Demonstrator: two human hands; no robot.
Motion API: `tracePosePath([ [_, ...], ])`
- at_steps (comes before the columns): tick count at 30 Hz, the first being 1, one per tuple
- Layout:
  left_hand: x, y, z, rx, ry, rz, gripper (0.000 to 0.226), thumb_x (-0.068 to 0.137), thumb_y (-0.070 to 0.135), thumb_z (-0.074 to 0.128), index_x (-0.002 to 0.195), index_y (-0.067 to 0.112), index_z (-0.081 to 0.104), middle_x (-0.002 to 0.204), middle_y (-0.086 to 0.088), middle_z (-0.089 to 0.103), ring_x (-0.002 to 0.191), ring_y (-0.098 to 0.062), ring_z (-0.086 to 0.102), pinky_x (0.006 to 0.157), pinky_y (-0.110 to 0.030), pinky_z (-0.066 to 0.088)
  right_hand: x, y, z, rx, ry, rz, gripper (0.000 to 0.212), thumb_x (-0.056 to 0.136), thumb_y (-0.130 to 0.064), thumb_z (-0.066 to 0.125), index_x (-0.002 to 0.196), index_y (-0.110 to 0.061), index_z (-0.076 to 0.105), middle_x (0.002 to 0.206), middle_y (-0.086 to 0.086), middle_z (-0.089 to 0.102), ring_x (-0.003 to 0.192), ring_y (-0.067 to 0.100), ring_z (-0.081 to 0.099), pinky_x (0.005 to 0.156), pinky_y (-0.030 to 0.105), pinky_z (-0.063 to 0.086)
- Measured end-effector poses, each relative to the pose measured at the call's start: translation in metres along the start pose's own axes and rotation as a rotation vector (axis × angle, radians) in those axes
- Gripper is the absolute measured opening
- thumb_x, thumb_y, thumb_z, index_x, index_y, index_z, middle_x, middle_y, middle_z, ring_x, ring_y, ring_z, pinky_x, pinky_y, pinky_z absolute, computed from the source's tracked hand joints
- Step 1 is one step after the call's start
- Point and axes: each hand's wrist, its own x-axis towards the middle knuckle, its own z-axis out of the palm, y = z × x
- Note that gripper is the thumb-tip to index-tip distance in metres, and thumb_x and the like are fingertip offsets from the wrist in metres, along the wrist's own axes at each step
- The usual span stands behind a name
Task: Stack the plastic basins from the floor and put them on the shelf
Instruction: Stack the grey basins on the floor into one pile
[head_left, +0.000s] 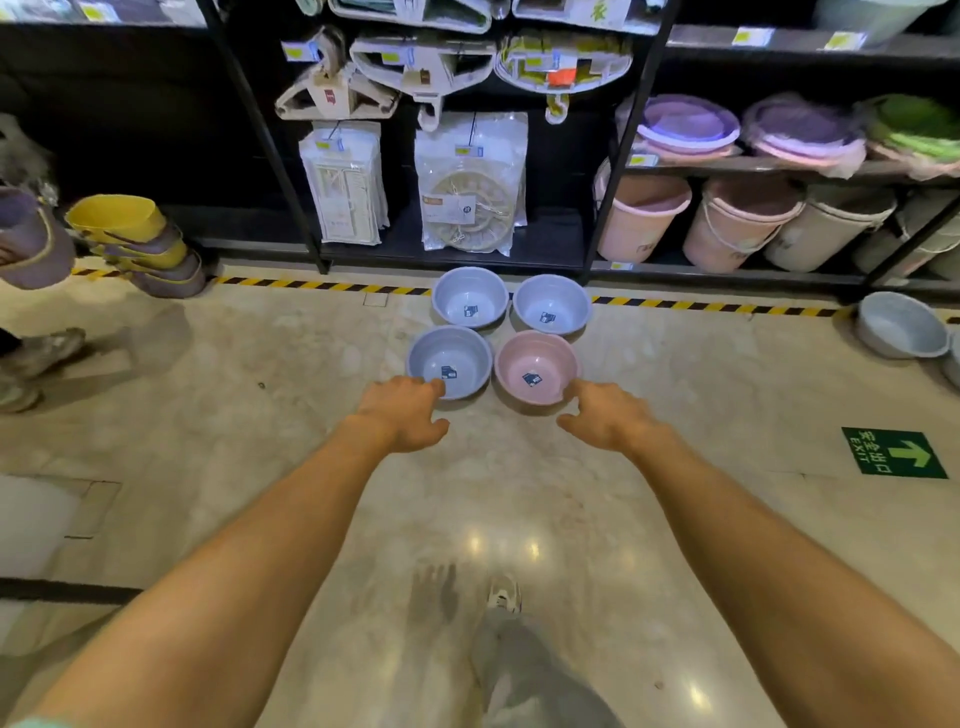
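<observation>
Several plastic basins sit in a square on the floor before the shelf. The near left one is a blue basin (448, 358), the near right one a pink basin (536, 364). Behind them stand two more blue basins, the far left basin (470, 295) and the far right basin (551, 301). Each has a dark label inside. My left hand (405, 415) hovers at the near rim of the near blue basin, fingers spread. My right hand (602, 415) reaches toward the pink basin's near right rim, fingers apart and holding nothing.
A black shelf unit (602, 171) holds pink buckets (641, 218) below and stacked purple basins (685, 127) above. Yellow and purple tubs (140, 239) lie stacked at the left. A grey basin (901, 332) sits at the right. A person's shoe (44, 348) is at the far left.
</observation>
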Motion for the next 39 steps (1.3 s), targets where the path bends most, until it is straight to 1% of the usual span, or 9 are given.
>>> tracePosePath([
  [8, 0.130, -0.022, -0.062, -0.027, -0.034, -0.027, 0.061, 0.093, 0.052, 0.053, 0.147, 0.024, 0.042, 0.137, -0.009, 0.058, 0.121, -0.032, 0.058, 0.097, -0.044, 0.049, 0.133, 0.009, -0.070, 0.018, -0.033, -0.010, 0.053, 0.093, -0.049, 0.060, 0.139, -0.026, 0.048, 0.137, 0.008, 0.059, 0.119, 0.033, 0.058, 0.089, 0.042, 0.046],
  [12, 0.187, -0.041, -0.081, -0.032, -0.045, -0.024, 0.058, 0.094, 0.052, 0.053, 0.144, 0.023, 0.044, 0.134, -0.007, 0.060, 0.117, -0.030, 0.059, 0.091, -0.041, 0.049, 0.194, 0.007, -0.094, 0.041, -0.027, -0.010, 0.053, 0.094, -0.047, 0.059, 0.141, -0.028, 0.048, 0.139, 0.004, 0.058, 0.120, 0.030, 0.057, 0.084, 0.039, 0.041],
  [19, 0.303, -0.088, -0.102, -0.039, -0.059, 0.023, 0.057, 0.093, 0.054, 0.052, 0.142, 0.025, 0.046, 0.132, -0.003, 0.061, 0.116, -0.028, 0.059, 0.087, -0.040, 0.046, 0.304, -0.022, -0.119, 0.060, -0.016, 0.015, 0.054, 0.093, -0.053, 0.058, 0.141, -0.028, 0.049, 0.138, 0.005, 0.058, 0.123, 0.031, 0.056, 0.083, 0.039, 0.038],
  [24, 0.395, -0.135, -0.102, -0.094, -0.063, 0.053, 0.055, 0.092, 0.055, 0.053, 0.138, 0.026, 0.047, 0.128, -0.002, 0.063, 0.114, -0.028, 0.060, 0.083, -0.038, 0.046, 0.389, -0.052, -0.132, 0.113, -0.006, 0.034, 0.051, 0.094, -0.047, 0.057, 0.139, -0.026, 0.049, 0.135, 0.005, 0.060, 0.119, 0.032, 0.057, 0.079, 0.037, 0.037],
  [28, 0.460, -0.174, -0.079, -0.157, -0.039, 0.000, 0.051, 0.090, 0.056, 0.052, 0.131, 0.027, 0.050, 0.120, -0.002, 0.067, 0.106, -0.027, 0.063, 0.079, -0.037, 0.047, 0.458, -0.064, -0.130, 0.117, 0.001, 0.024, 0.042, 0.095, -0.046, 0.057, 0.129, -0.023, 0.054, 0.124, 0.007, 0.065, 0.110, 0.032, 0.060, 0.074, 0.037, 0.039],
  [31, 0.504, -0.196, -0.045, -0.243, -0.075, -0.049, 0.053, 0.091, 0.058, 0.053, 0.134, 0.028, 0.051, 0.124, -0.002, 0.066, 0.105, -0.027, 0.063, 0.085, -0.037, 0.054, 0.506, -0.065, -0.104, 0.122, -0.007, 0.023, 0.041, 0.094, -0.049, 0.054, 0.125, -0.022, 0.056, 0.124, 0.006, 0.066, 0.111, 0.032, 0.061, 0.079, 0.040, 0.044],
  [34, 0.547, -0.220, 0.011, -0.272, -0.074, -0.114, 0.054, 0.091, 0.060, 0.054, 0.135, 0.029, 0.051, 0.126, -0.001, 0.067, 0.103, -0.026, 0.065, 0.078, -0.036, 0.050, 0.558, -0.061, -0.053, 0.145, -0.073, 0.033, 0.042, 0.097, -0.048, 0.053, 0.131, -0.024, 0.053, 0.132, 0.004, 0.063, 0.118, 0.030, 0.058, 0.093, 0.043, 0.047],
  [37, 0.586, -0.240, 0.086, -0.283, -0.078, -0.159, 0.053, 0.089, 0.061, 0.054, 0.132, 0.028, 0.052, 0.122, -0.002, 0.069, 0.098, -0.025, 0.065, 0.076, -0.035, 0.049, 0.612, -0.050, 0.013, 0.158, -0.113, 0.034, 0.046, 0.099, -0.047, 0.051, 0.139, -0.025, 0.050, 0.135, 0.004, 0.062, 0.119, 0.029, 0.059, 0.097, 0.044, 0.046],
  [39, 0.615, -0.252, 0.144, -0.295, -0.086, -0.205, 0.052, 0.090, 0.059, 0.054, 0.131, 0.027, 0.052, 0.123, -0.001, 0.068, 0.102, -0.027, 0.065, 0.078, -0.036, 0.048, 0.654, -0.042, 0.058, 0.150, -0.123, 0.032, 0.045, 0.099, -0.048, 0.051, 0.139, -0.026, 0.050, 0.134, 0.005, 0.063, 0.120, 0.031, 0.059, 0.099, 0.048, 0.045],
])
